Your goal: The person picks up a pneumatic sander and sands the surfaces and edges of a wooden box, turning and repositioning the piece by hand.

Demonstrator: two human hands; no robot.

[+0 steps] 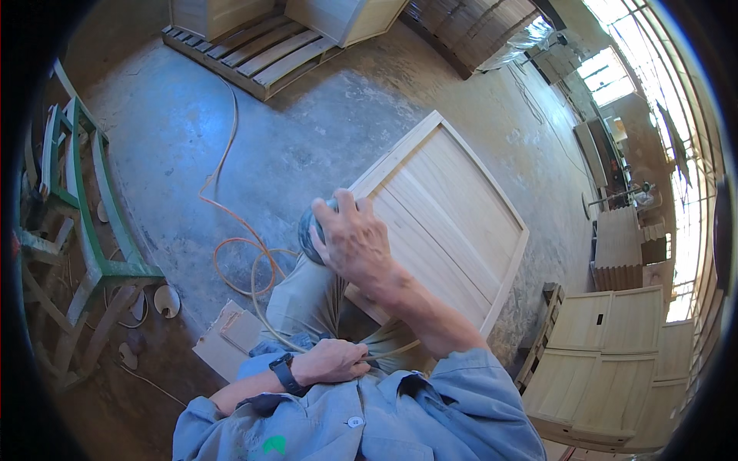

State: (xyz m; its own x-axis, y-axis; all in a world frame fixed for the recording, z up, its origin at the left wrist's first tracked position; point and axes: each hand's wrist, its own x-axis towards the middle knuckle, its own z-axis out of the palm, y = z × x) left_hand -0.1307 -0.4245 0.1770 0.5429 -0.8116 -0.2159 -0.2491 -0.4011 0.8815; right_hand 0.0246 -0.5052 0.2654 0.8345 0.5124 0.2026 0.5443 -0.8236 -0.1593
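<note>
Right hand (355,242) wraps a grip over the sander (311,230) on the wooden panel (453,223) — left hand (332,361) (watch-wristed) closed round the hose (265,307).

Panel door (446,215): pale unfinished wood, matt, straight-grained, smooth-looking; sander (311,230) under the right hand (354,242): dark matt housing, probably plastic; hose (265,307) gripped by the left hand (334,361): pale, smooth, slightly glossy; cable (231,230): orange, smooth sheath; floor (177,138): rough grey concrete, dusty, matt; pallet (254,54): raw slatted wood; frame (92,207): timber with worn green paint; shirt (453,415): blue woven cloth, matt; wristwatch (286,374): black, matt strap.
</note>
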